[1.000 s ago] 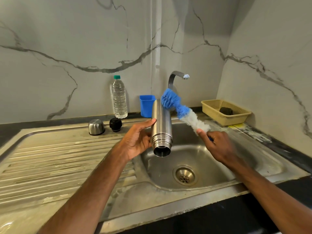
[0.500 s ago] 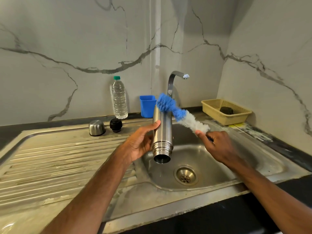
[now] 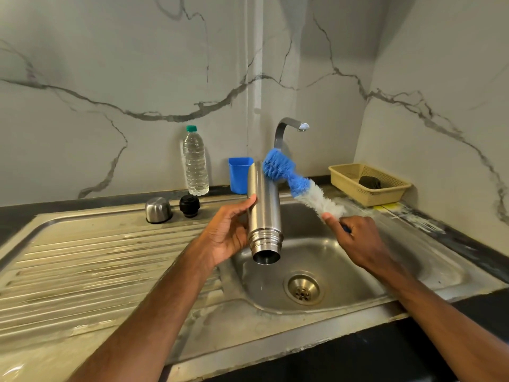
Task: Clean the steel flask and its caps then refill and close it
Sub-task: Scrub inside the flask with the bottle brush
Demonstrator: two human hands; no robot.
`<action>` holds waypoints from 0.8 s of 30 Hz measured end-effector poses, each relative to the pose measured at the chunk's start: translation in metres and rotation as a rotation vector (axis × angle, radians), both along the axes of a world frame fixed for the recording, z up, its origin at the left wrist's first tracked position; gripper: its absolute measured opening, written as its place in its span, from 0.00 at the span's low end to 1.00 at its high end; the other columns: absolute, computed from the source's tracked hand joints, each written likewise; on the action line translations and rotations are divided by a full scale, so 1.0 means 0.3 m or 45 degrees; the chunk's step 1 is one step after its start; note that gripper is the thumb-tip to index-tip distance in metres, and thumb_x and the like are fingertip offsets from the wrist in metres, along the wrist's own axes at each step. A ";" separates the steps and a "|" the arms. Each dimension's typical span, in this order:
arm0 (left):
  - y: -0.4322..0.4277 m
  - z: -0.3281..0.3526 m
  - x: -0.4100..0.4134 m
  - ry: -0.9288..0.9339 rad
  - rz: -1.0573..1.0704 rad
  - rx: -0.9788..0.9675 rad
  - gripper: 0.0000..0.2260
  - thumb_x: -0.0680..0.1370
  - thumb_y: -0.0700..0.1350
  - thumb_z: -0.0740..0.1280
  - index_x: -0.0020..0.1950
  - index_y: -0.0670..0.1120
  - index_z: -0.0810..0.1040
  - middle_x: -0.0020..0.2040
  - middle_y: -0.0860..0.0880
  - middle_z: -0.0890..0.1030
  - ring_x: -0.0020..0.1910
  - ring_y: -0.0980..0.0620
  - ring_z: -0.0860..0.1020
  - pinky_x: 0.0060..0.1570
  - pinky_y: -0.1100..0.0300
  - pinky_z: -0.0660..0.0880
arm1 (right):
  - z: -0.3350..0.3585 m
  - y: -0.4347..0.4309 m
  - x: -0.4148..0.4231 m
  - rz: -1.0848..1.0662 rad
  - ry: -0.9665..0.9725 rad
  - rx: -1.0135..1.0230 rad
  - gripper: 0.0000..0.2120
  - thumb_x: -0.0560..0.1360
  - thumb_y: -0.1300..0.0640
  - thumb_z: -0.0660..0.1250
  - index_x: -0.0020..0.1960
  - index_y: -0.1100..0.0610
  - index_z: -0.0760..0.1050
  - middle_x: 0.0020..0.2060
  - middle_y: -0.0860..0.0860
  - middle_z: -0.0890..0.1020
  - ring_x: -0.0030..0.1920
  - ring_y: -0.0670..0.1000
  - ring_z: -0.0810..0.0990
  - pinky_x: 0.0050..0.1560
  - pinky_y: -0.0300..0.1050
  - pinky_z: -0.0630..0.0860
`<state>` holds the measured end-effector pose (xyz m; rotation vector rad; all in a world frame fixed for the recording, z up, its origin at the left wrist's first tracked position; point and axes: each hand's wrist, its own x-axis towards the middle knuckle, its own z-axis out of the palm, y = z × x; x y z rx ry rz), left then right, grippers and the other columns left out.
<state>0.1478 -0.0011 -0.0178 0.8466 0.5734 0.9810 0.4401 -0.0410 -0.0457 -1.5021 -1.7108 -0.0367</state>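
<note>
My left hand [image 3: 227,234] grips the steel flask [image 3: 263,210] over the sink basin, its open mouth pointing down and toward me. My right hand [image 3: 355,238] holds the handle of a bottle brush [image 3: 296,184] with blue and white bristles. The blue tip of the brush touches the flask's upper right side near its base. On the back ledge of the drainboard stand the steel cup cap [image 3: 157,210] and the black stopper cap [image 3: 189,205]. A clear water bottle [image 3: 195,162] with a green lid stands behind them by the wall.
The sink basin [image 3: 344,271] with its drain [image 3: 303,289] lies below the flask; the ribbed drainboard [image 3: 82,271] is to the left. A tap [image 3: 289,129] rises behind. A blue cup [image 3: 239,175] and a beige basket [image 3: 369,183] with a dark scrubber sit at the back.
The brush's blue tip has slid slightly along the upper part of the flask. Both hands and the flask have stayed nearly in place over the sink.
</note>
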 end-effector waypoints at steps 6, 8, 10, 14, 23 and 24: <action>0.011 -0.008 0.000 0.027 0.014 0.001 0.31 0.73 0.45 0.75 0.72 0.34 0.71 0.65 0.36 0.77 0.62 0.38 0.78 0.67 0.41 0.73 | 0.006 -0.019 -0.012 0.086 -0.006 -0.024 0.27 0.80 0.43 0.62 0.24 0.51 0.65 0.19 0.44 0.64 0.21 0.45 0.67 0.26 0.35 0.65; 0.016 -0.012 -0.005 -0.007 -0.015 -0.005 0.32 0.73 0.45 0.76 0.73 0.35 0.70 0.71 0.34 0.73 0.70 0.34 0.74 0.72 0.37 0.67 | 0.006 -0.014 -0.012 0.081 -0.010 -0.014 0.27 0.80 0.43 0.62 0.24 0.52 0.65 0.19 0.44 0.64 0.20 0.45 0.65 0.25 0.35 0.62; 0.017 -0.011 -0.007 -0.051 -0.070 -0.029 0.29 0.77 0.46 0.73 0.74 0.36 0.69 0.72 0.31 0.72 0.72 0.33 0.72 0.71 0.38 0.69 | 0.009 -0.007 -0.005 0.031 0.034 -0.035 0.28 0.80 0.42 0.61 0.25 0.54 0.66 0.20 0.45 0.65 0.21 0.45 0.65 0.25 0.35 0.61; 0.039 -0.017 -0.019 -0.133 -0.058 -0.064 0.29 0.78 0.46 0.72 0.75 0.37 0.68 0.71 0.32 0.73 0.72 0.33 0.72 0.70 0.38 0.70 | -0.001 -0.021 -0.007 0.198 -0.058 -0.011 0.28 0.81 0.43 0.62 0.24 0.51 0.66 0.18 0.45 0.67 0.20 0.46 0.66 0.26 0.35 0.64; 0.073 -0.006 -0.061 -0.274 0.114 -0.074 0.33 0.73 0.45 0.77 0.74 0.37 0.70 0.72 0.33 0.72 0.73 0.33 0.70 0.74 0.36 0.64 | -0.008 -0.023 -0.008 0.232 -0.076 0.027 0.29 0.80 0.37 0.61 0.25 0.51 0.67 0.18 0.44 0.64 0.20 0.46 0.65 0.25 0.36 0.61; 0.072 -0.003 -0.062 -0.292 0.117 -0.080 0.32 0.74 0.45 0.77 0.74 0.37 0.70 0.72 0.33 0.72 0.73 0.33 0.70 0.74 0.36 0.64 | -0.009 -0.022 -0.006 0.223 -0.068 0.013 0.29 0.81 0.37 0.61 0.25 0.51 0.67 0.18 0.44 0.64 0.20 0.46 0.65 0.25 0.36 0.62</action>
